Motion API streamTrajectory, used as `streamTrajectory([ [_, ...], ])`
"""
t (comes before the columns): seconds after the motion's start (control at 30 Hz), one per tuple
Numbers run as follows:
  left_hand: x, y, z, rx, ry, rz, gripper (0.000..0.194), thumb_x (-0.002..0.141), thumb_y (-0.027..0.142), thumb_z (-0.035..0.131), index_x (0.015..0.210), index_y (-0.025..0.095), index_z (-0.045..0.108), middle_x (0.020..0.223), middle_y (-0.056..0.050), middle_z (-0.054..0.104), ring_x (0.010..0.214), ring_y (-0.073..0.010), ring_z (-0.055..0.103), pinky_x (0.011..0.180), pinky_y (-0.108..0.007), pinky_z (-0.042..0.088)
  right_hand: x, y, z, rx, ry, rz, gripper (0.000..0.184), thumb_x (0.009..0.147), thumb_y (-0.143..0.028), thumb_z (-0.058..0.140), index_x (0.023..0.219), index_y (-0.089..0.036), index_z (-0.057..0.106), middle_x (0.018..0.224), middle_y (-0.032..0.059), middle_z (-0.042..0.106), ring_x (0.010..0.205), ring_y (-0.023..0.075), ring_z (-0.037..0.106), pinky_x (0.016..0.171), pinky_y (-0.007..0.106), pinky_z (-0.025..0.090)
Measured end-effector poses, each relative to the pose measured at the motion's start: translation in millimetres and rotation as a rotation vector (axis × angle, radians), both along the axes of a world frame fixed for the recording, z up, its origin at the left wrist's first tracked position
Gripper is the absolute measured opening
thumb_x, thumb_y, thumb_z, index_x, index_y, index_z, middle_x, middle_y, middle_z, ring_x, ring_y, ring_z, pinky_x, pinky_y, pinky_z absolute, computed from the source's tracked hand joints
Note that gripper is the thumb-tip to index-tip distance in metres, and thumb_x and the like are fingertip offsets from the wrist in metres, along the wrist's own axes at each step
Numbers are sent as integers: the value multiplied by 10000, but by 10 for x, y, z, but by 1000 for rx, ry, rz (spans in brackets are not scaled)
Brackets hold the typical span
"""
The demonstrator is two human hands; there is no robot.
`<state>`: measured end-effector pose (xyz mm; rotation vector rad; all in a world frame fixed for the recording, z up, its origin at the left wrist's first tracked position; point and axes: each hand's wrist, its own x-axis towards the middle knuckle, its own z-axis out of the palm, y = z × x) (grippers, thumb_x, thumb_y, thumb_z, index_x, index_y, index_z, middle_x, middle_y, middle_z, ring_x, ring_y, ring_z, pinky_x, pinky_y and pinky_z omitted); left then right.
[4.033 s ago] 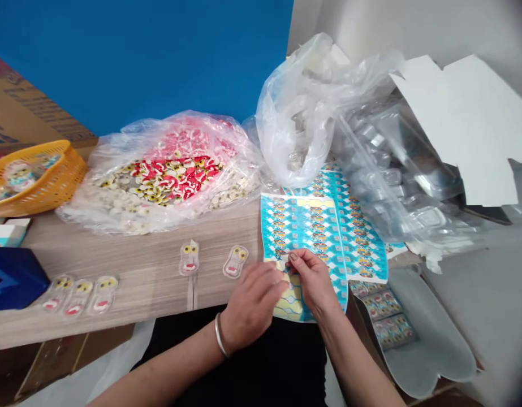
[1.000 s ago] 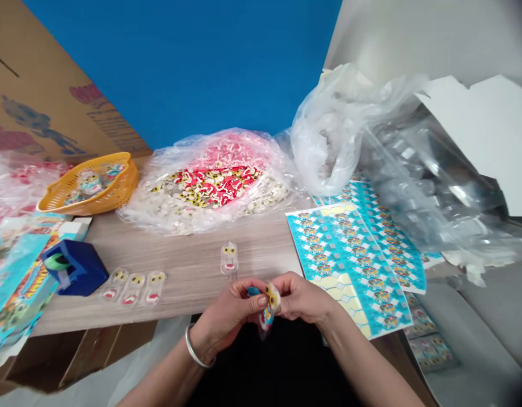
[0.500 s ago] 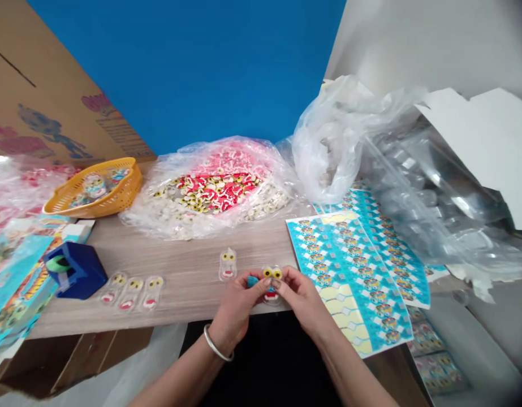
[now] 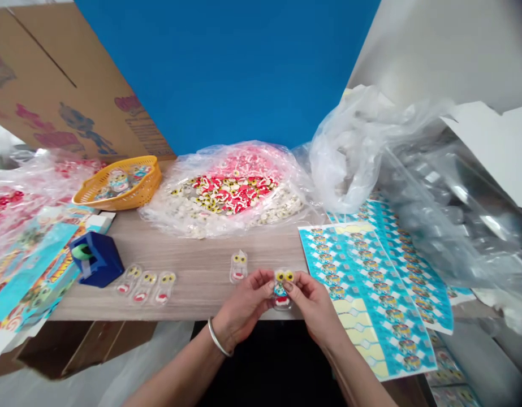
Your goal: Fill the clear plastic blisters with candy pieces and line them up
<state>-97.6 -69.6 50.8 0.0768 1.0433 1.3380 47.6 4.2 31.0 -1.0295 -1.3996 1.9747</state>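
My left hand (image 4: 244,308) and my right hand (image 4: 314,302) both pinch one small clear packet (image 4: 282,288) with yellow eyes and a red mouth, held just above the wooden table's front edge (image 4: 193,308). A blue sticker shows on the packet between my fingers. Another such packet (image 4: 238,266) lies on the table just to the left of my hands. Three more packets (image 4: 146,281) lie in a row further left. To the right of my right hand lie blue sticker sheets (image 4: 371,277), partly peeled near their front end.
An open plastic bag of red, yellow and white candies (image 4: 231,192) sits behind my hands. A yellow basket (image 4: 120,183), a blue tape dispenser (image 4: 95,257) and printed boxes (image 4: 27,271) lie left. Bags of clear plastic trays (image 4: 434,186) fill the right.
Four seconds ago my hands were peeling a sticker from the sheet. Since then they picked up a packet and brought the sticker onto it; the packet now faces up, level with the table edge.
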Motion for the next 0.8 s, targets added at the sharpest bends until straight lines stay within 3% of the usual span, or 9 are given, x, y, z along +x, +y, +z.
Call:
streamTrajectory([
  [0.13, 39, -114, 14, 60, 43, 83, 344, 692, 436, 854, 822, 137, 744, 795, -69, 711, 749, -155, 630, 783, -291, 479, -114, -42, 19, 95, -71, -26, 350, 823, -543, 715, 772, -205, 643, 706, 13, 622, 659, 166, 547, 610, 267, 457],
  [0.27, -192, -133, 66, 132, 524, 95, 283, 731, 436, 807, 850, 186, 746, 838, -86, 742, 783, -210, 659, 747, -316, 503, -373, -38, -51, 226, -81, 54, 330, 819, -546, 704, 883, -223, 718, 846, 63, 718, 775, 231, 648, 699, 317, 536],
  [0.4, -1316, -82, 499, 22, 1017, 281, 182, 786, 383, 723, 854, 216, 705, 810, -47, 743, 781, -206, 682, 754, -325, 529, -662, 40, -205, 394, -128, 182, 382, 873, -538, 618, 1081, -241, 735, 1088, 103, 745, 981, 292, 690, 873, 409, 554],
  [0.43, -1707, -81, 660, -51, 1140, 388, 198, 780, 359, 724, 886, 196, 689, 825, -29, 738, 810, -191, 680, 792, -316, 519, -712, 67, -254, 469, -169, 199, 372, 884, -508, 605, 1110, -239, 726, 1109, 105, 740, 1003, 295, 686, 896, 429, 547],
  [0.47, -2112, -81, 814, -231, 1448, 510, 263, 793, 407, 690, 919, 177, 679, 844, -13, 740, 823, -185, 689, 793, -317, 524, -753, 91, -303, 556, -215, 211, 356, 889, -468, 599, 1129, -233, 718, 1122, 110, 733, 1023, 297, 678, 917, 449, 538],
  [0.57, -3215, -76, 1106, -414, 1585, 610, 348, 845, 434, 587, 998, 132, 666, 1045, -13, 742, 1126, -275, 646, 1001, -396, 445, -852, 123, -421, 832, -335, 241, 338, 879, -364, 603, 1157, -196, 698, 1170, 140, 697, 1094, 313, 632, 986, 502, 485],
  [0.67, -3865, -68, 1092, -542, 1649, 626, 337, 734, 460, 723, 857, 151, 667, 1077, -35, 745, 1275, -425, 545, 1090, -575, 342, -988, 72, -436, 1009, -449, 312, 473, 848, -351, 666, 1290, -189, 625, 1317, 171, 614, 1204, 334, 557, 1024, 521, 433],
  [0.73, -3972, -71, 978, -559, 1787, 619, 423, 715, 523, 738, 896, 144, 686, 1143, -64, 731, 1326, -467, 481, 1096, -636, 306, -1089, 21, -395, 1071, -529, 396, 618, 797, -384, 735, 1363, -197, 567, 1399, 180, 554, 1264, 355, 502, 1026, 527, 409],
  [0.8, -3830, -76, 826, -501, 1948, 588, 551, 787, 596, 647, 1050, 113, 688, 1237, -64, 693, 1359, -421, 459, 1105, -608, 302, -1144, -13, -343, 1099, -588, 474, 713, 751, -419, 784, 1384, -200, 542, 1430, 178, 529, 1296, 367, 462, 1030, 524, 385],
])
